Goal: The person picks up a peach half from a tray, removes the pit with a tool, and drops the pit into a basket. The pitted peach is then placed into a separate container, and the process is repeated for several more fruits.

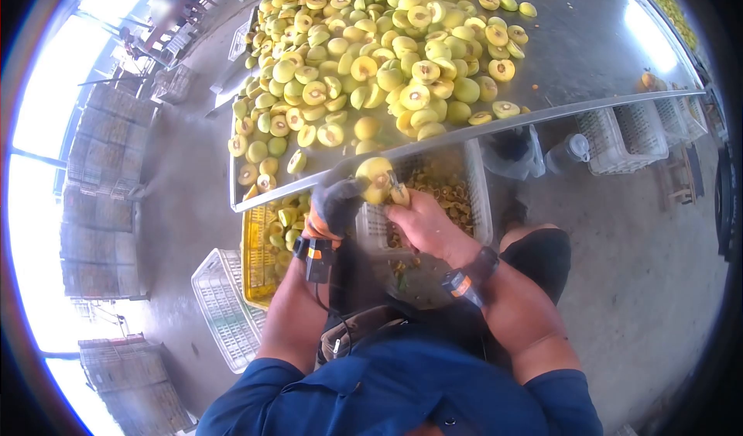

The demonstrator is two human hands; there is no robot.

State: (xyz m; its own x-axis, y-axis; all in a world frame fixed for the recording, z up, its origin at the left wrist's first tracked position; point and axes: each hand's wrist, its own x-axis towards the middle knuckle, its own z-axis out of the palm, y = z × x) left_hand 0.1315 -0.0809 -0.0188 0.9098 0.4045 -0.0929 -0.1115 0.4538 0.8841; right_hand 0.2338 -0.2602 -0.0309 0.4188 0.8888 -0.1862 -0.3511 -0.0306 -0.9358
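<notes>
My left hand (335, 206), in a dark glove with an orange cuff, is closed around a yellow halved fruit (374, 177) just past the table's metal edge. My right hand (427, 223) is bare and grips a small hand tool with a metal tip (394, 182), its exact kind hard to make out. The tip touches or nearly touches the fruit's right side. Below my hands stands a white crate (481, 196) with brown pits and scraps in it. To its left, a yellow crate (255, 258) holds several greenish fruit halves.
A large pile of halved fruit (364, 68) covers much of the metal table (573, 41). An empty white crate (224, 304) leans beside the yellow one. More crates (619, 138) and a plastic jug (569, 153) stand under the table at right. Stacked crates (104, 196) line the left.
</notes>
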